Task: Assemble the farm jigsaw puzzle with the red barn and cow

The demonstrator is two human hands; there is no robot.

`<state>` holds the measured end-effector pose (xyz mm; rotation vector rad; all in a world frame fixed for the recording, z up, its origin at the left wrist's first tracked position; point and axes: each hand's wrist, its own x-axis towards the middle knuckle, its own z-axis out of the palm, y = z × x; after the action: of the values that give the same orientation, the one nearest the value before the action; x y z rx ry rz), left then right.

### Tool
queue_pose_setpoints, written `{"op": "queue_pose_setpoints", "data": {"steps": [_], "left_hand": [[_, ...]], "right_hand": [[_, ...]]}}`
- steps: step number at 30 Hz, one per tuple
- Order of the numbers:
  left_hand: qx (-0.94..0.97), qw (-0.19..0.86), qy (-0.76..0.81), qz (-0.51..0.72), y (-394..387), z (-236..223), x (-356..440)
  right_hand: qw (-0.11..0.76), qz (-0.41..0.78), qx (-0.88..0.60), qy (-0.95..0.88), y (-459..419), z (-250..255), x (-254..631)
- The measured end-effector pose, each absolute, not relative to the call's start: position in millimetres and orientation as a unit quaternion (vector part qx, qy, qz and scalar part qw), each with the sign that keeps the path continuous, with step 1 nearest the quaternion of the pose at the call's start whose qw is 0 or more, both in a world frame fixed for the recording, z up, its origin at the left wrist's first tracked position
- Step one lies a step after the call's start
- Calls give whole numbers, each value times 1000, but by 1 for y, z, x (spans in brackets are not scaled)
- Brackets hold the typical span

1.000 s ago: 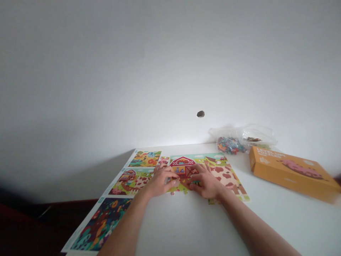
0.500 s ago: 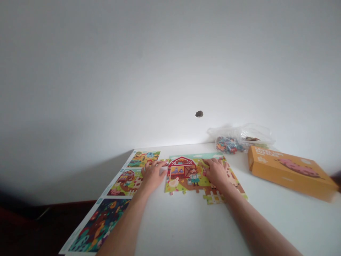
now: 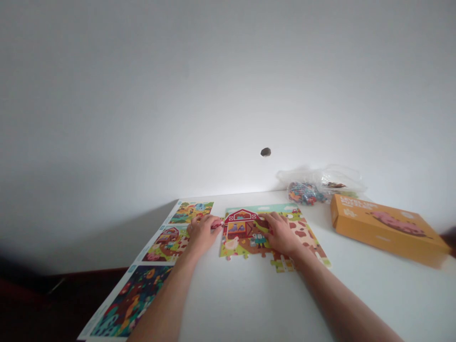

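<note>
A partly assembled farm jigsaw puzzle [image 3: 242,244] lies flat on the white table, showing a red barn, a hen, a farmer and a brown-spotted cow. Just left of its edge, my left hand [image 3: 203,233] has its fingers closed on a small reddish puzzle piece [image 3: 216,223], partly hidden by the fingers. My right hand [image 3: 282,233] rests on the puzzle near the farmer, fingers stretched out and covering part of the picture. The puzzle's lower edge is uneven, with a fence section [image 3: 284,264] jutting toward me.
On the left lies a printed sheet [image 3: 137,274] with several pictures, including the same farm scene. Clear plastic bags [image 3: 306,192] of loose pieces sit against the wall at the back right. An orange puzzle box [image 3: 384,225] stands at the table's right.
My right hand has slid left across the puzzle, uncovering the cow. My left hand has drawn its fingers together on a reddish puzzle piece beside the puzzle's left edge.
</note>
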<state>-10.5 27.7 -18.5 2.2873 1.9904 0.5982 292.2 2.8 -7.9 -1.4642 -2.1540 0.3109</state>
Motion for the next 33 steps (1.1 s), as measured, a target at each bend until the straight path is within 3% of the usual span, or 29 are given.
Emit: {"op": "queue_pose_setpoints", "data": {"steps": [4, 14, 25, 33], "left_hand": [[700, -27, 684, 204, 28, -17, -10], [687, -31, 697, 205, 29, -17, -14], [663, 42, 704, 252, 36, -23, -15], [658, 100, 654, 359, 37, -18, -12]], "right_hand": [[263, 129, -540, -789, 2, -6, 292], [305, 183, -521, -776, 4, -5, 293], [319, 224, -496, -776, 1, -3, 292], [311, 203, -523, -767, 4, -10, 293]]}}
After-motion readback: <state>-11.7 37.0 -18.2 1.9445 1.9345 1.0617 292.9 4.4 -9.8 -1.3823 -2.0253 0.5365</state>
